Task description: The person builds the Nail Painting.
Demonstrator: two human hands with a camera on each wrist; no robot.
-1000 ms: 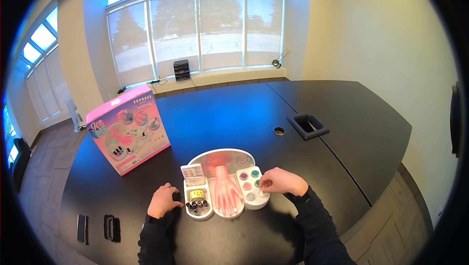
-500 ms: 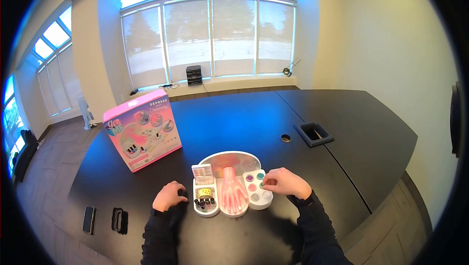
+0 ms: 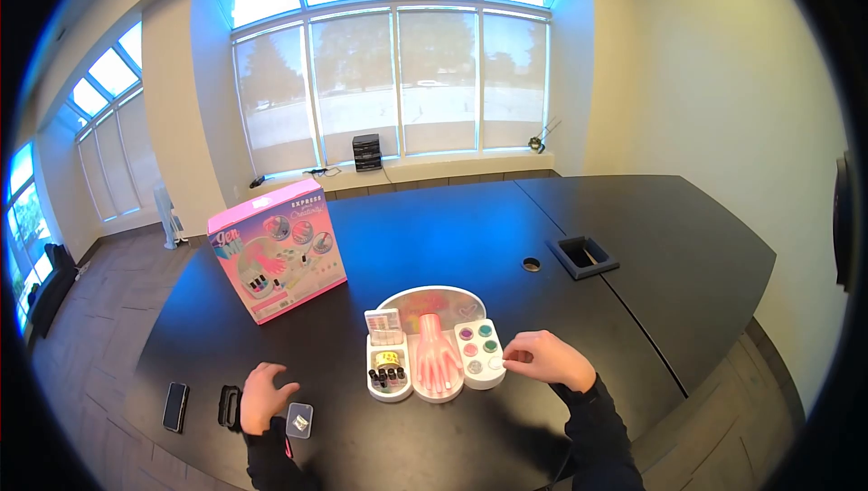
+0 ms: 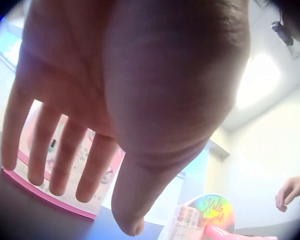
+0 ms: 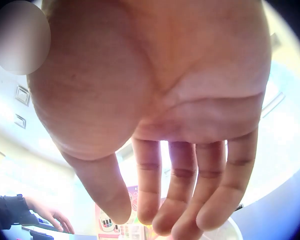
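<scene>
A white nail-play set stands on the dark table, with a pink model hand [image 3: 437,366] in its middle. Its left tray [image 3: 390,391] has small black-capped bottles [image 3: 387,375] and a yellow roll [image 3: 388,359]. On the right, the pot tray [image 3: 485,382] bears several round pots of purple, teal, green, pink and glittery stuff. My right hand [image 3: 550,357] hovers at this tray's right edge, fingers loosely bent, nothing seen between them. Off to the left, my left hand [image 3: 265,396] has its fingers spread beside a small clear case [image 3: 299,420].
A pink toy box [image 3: 280,251] stands behind on the left. A phone [image 3: 176,407] and a black frame-like object [image 3: 230,408] lie at the left. Farther right are a round table hole [image 3: 531,264] and a square black socket well [image 3: 583,257].
My left hand has moved left, away from the set, and the clear case now shows beside it. My right hand has drawn back from over the pots to the tray's right edge.
</scene>
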